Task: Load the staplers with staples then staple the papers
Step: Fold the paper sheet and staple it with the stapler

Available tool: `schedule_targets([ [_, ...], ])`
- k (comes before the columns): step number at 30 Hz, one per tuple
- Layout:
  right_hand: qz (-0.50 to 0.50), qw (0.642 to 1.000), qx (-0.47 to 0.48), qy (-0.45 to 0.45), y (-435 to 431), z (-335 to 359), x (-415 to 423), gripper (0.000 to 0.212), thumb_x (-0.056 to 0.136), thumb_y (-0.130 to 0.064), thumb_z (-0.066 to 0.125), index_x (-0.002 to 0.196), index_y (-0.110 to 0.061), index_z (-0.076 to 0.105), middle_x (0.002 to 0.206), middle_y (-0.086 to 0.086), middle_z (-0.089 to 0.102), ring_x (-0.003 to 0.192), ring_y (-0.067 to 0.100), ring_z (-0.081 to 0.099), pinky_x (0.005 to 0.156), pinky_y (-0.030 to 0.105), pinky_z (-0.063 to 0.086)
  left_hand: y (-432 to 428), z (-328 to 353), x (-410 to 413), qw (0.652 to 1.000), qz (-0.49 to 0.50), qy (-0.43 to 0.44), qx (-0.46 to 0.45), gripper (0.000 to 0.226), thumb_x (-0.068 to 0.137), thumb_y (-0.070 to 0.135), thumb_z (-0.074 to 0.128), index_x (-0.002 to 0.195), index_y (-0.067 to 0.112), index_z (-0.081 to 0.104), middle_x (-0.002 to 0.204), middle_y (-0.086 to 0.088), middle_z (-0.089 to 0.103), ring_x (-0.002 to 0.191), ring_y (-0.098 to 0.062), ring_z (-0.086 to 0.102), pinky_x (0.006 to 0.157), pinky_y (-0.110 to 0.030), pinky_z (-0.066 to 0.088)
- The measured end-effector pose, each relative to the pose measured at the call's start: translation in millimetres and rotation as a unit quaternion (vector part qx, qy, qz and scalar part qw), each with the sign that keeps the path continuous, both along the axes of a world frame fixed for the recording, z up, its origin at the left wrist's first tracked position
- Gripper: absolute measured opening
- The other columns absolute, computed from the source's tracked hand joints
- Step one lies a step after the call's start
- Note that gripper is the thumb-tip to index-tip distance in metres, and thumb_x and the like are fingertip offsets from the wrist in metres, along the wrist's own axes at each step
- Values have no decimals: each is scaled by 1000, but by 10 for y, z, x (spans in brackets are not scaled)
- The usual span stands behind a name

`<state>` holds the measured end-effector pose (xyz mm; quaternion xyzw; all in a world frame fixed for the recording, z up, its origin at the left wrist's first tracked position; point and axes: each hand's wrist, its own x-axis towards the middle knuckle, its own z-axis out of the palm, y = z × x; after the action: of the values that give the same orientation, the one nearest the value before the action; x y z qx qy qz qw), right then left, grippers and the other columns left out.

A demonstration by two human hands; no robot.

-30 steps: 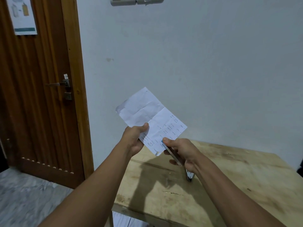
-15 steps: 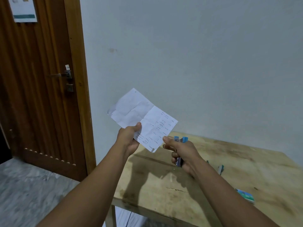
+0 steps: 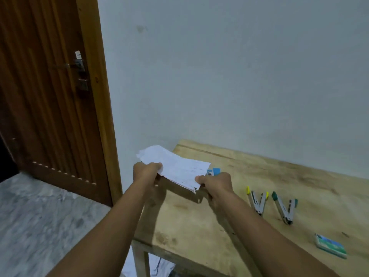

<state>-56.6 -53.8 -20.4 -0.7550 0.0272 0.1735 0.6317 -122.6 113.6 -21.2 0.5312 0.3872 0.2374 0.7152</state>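
papers (image 3: 175, 166): white sheets with faint print, held in the air over the near-left corner of the tabletop (image 3: 249, 176), tilted, the far end raised towards the wall; creased
left hand (image 3: 148, 172): clenched on the left edge of the papers, thumb on top, fingers beneath
right hand (image 3: 216, 183): wrapped round a blue stapler (image 3: 213, 171); thumb pressed on the near-right corner of the papers; the hand therefore grips both
blue stapler: only its blue front end shows above the right hand, just beside the right edge of the papers; whether it bites the paper cannot be told
yellow stapler (image 3: 257, 200): lying on the tabletop, to the right of the right hand; swung open in a v; yellow tips, metal body
green stapler (image 3: 285, 208): lying just beside the yellow stapler, on its right; also open in a v; apart from it
staple box (image 3: 330, 245): small green and white box; flat on the tabletop, nearer the camera than the green stapler and to its right
tabletop: bare wood, stained; set against a pale wall (image 3: 219, 76)
door (image 3: 50, 86): brown wood, shut, left of the tabletop; metal handle (image 3: 73, 65)
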Motion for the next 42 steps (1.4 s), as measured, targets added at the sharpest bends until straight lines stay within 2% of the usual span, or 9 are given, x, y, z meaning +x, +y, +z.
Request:
schedule_targets([
  [3, -21, 993, -108, -48, 54, -135, 173, 55, 46, -26, 77, 96, -14, 60, 90, 6, 70, 81, 30, 70, 82, 45, 59, 84, -117, 61, 989, 20, 88, 121, 54, 65, 19, 76, 115, 4, 61, 110, -14, 68, 97, -35, 66, 82, -45, 59],
  [7, -31, 975, -200, -88, 50, -35, 265, 36, 73, -21, 71, 107, -16, 60, 103, 3, 65, 90, 28, 63, 80, 32, 50, 115, -156, 156, 959, 35, 147, 239, 72, 78, 14, 74, 140, 12, 37, 133, -16, 53, 120, -35, 54, 95, -40, 48],
  [16, 10, 918, -373, -132, 12, -184, 346, 30, 86, -20, 59, 115, -15, 52, 115, 6, 62, 102, 29, 61, 72, 30, 40, 98, -313, 165, 878, -75, 256, 397, 52, 78, 31, 74, 123, 13, 54, 125, -9, 55, 111, -23, 54, 74, -28, 37],
  [22, 32, 918, -373, -131, -26, -180, 325, 20, 86, -22, 58, 98, -18, 42, 98, 2, 52, 85, 25, 50, 72, 30, 42, 142, -321, 164, 862, -104, 251, 429, 50, 77, 30, 75, 122, 12, 60, 124, -6, 62, 109, -22, 57, 75, -27, 41],
  [28, 37, 956, -281, -78, -81, -140, 372, 36, 67, -31, 54, 96, -10, 51, 102, 9, 63, 99, 32, 62, 77, 34, 47, 89, -248, 132, 854, -123, 259, 435, 68, 79, 35, 76, 136, 14, 47, 137, -12, 50, 124, -29, 48, 93, -37, 45],
  [30, 15, 971, -233, -59, -163, -129, 385, 44, 57, -32, 46, 93, -8, 57, 98, 16, 67, 86, 33, 63, 71, 35, 51, 24, -205, 112, 853, -100, 255, 445, 69, 81, 35, 73, 140, 15, 42, 141, -15, 39, 131, -31, 38, 98, -41, 43],
  [34, 6, 996, -86, -15, -358, -4, 378, 7, 73, -11, 44, 78, -8, 47, 63, 9, 45, 49, 22, 40, 52, 27, 38, -177, -169, 135, 832, -77, 179, 519, 50, 87, 24, 64, 134, 14, 50, 134, -13, 47, 123, -29, 46, 96, -36, 42],
  [38, -6, 982, -176, -66, -510, 30, 454, 11, 82, -11, 58, 78, -6, 48, 75, 10, 53, 70, 28, 52, 61, 27, 38, -550, -186, 210, 784, -176, 90, 588, 37, 91, 23, 58, 128, 17, 59, 130, -2, 58, 120, -18, 53, 99, -24, 34],
  [42, -15, 966, -250, -66, -598, -22, 467, 24, 78, -12, 73, 70, -6, 51, 78, 13, 62, 76, 32, 62, 61, 31, 49, -943, -289, 268, 723, -293, 100, 617, 30, 91, 32, 48, 116, 25, 65, 121, 3, 59, 116, -20, 55, 96, -32, 44],
])
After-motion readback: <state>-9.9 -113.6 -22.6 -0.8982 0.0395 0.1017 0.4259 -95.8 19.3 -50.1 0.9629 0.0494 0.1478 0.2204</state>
